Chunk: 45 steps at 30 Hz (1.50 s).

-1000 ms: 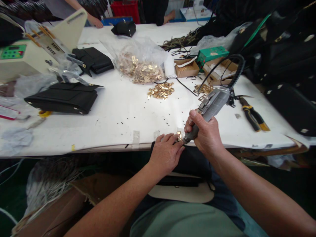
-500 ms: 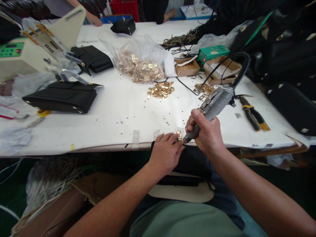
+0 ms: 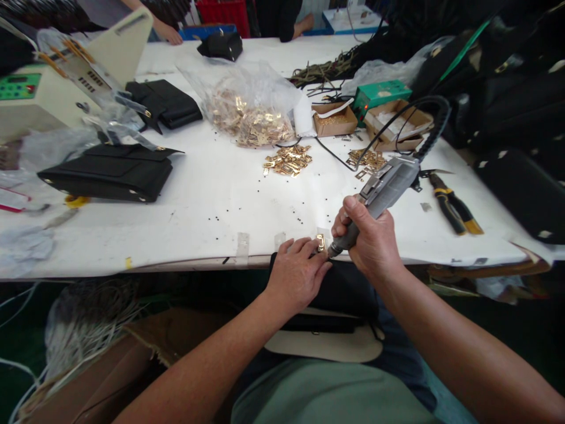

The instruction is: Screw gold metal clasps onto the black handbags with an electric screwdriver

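Observation:
My right hand (image 3: pixel 373 238) is wrapped round a grey electric screwdriver (image 3: pixel 395 179), which slants down to the left. Its tip meets the work beside a small gold metal clasp plate (image 3: pixel 321 241) at the table's front edge. My left hand (image 3: pixel 296 275) presses down on a black bag (image 3: pixel 346 288), fingers bent over its edge and thumb near the screwdriver tip. Part of the bag lies on my lap, with a cream-coloured flap (image 3: pixel 326 346) showing below. Any screw under the tip is hidden.
Loose gold clasp parts (image 3: pixel 289 160) lie behind my hands, near a clear bag (image 3: pixel 265 118) of more. Yellow-and-black pliers (image 3: pixel 454 206) rest at right. Black bags (image 3: pixel 110 171) and a cream machine (image 3: pixel 48 100) stand left. A cable (image 3: pixel 435 126) loops from the screwdriver. Another person's hand (image 3: pixel 168 32) is far left.
Almost nothing differs. The screwdriver body has shifted very slightly to the right, with its tip at the same place; my left hand stays put.

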{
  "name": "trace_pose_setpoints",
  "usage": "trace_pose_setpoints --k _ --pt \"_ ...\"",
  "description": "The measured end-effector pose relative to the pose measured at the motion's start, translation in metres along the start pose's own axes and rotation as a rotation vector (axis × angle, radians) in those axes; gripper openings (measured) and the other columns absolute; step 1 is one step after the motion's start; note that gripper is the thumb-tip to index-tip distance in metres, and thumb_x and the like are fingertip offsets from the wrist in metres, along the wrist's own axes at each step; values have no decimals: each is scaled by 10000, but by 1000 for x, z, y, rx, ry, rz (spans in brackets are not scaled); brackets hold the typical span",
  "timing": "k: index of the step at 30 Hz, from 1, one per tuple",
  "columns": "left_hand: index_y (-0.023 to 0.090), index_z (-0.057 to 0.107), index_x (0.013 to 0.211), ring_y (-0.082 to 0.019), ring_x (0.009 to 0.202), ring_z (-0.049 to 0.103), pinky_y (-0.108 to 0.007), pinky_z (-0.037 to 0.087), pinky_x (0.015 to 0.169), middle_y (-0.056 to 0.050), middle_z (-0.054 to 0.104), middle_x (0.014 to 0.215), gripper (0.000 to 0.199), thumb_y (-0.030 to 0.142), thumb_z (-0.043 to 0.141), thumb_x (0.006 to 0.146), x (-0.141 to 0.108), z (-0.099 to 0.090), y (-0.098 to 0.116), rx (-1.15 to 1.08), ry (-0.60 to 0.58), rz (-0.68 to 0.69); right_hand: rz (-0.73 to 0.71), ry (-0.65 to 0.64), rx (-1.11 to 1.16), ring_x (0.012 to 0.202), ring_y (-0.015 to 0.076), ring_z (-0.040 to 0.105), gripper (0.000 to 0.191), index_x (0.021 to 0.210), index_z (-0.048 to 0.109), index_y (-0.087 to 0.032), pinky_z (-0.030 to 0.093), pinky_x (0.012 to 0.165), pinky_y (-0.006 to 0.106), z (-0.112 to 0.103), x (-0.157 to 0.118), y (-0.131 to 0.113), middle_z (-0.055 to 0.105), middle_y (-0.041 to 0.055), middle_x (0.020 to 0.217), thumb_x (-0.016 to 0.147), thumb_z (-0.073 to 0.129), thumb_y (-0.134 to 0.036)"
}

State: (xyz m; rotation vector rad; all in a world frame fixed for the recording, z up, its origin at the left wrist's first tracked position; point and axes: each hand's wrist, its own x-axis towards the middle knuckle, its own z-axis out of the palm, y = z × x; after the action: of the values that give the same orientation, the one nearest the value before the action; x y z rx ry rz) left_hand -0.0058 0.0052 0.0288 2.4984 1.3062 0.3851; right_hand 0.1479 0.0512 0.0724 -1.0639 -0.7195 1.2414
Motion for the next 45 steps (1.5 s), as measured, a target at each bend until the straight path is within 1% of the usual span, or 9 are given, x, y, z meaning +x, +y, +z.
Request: trace_pose_setpoints --k 6,11,14,19,25,34,37,41,45 --pt "260 664 1243 -281 1315 523 -516 424 1088 -52 625 1407 298 403 545 1010 0 0 0 7 -4 7 -12 3 -4 441 101 497 384 701 556 -207 438 440 231 -1 1 -3 549 -44 534 780 839 -454" --pt "247 660 1248 -295 1329 509 -526 413 1105 -66 599 1438 318 414 576 990 0 0 0 24 -23 15 -121 33 -20 438 104 499 367 700 580 -202 451 431 236 0 13 -9 537 -46 524 778 841 -447" --pt "251 663 1238 -297 1329 508 -534 407 1113 -72 593 1443 314 412 602 975 0 -1 1 19 -17 12 -163 63 -57 419 111 504 390 704 586 -204 439 394 238 3 24 -3 539 -46 512 751 852 -486" --pt "240 662 1231 -303 1325 508 -538 394 1127 -78 610 1415 317 414 606 972 0 -2 1 8 -32 5 -175 84 -144 393 115 503 412 688 578 -207 408 353 232 10 36 15 549 -41 494 741 853 -509" --pt "237 650 1248 -302 1333 500 -542 389 1128 -76 611 1412 334 416 613 968 0 -3 0 1 -38 1 -194 53 -234 407 126 532 399 717 598 -202 410 362 231 11 39 28 586 -30 505 741 853 -508" --pt "235 649 1259 -303 1337 496 -543 390 1128 -82 607 1410 357 423 630 956 0 -3 0 2 -38 -2 -187 5 -320 442 133 549 357 715 620 -197 444 409 242 8 34 29 609 -17 522 761 837 -477" --pt "239 652 1253 -297 1326 506 -540 397 1125 -77 611 1403 353 418 643 948 0 -3 -1 2 -31 -2 -174 -35 -386 442 129 537 314 689 619 -191 453 430 249 10 30 27 597 -18 513 777 810 -423" --pt "245 655 1247 -292 1315 513 -545 403 1117 -69 607 1409 344 416 642 948 1 -2 -1 3 -23 -4 -185 -103 -475 444 118 514 266 596 568 -196 441 444 249 17 29 22 566 -23 508 776 732 -303" --pt "245 650 1250 -294 1308 514 -550 402 1111 -65 606 1411 340 417 625 958 1 -2 0 2 -26 -5 -171 -173 -465 413 116 501 236 561 561 -198 416 417 245 18 34 20 565 -18 486 768 663 -246"
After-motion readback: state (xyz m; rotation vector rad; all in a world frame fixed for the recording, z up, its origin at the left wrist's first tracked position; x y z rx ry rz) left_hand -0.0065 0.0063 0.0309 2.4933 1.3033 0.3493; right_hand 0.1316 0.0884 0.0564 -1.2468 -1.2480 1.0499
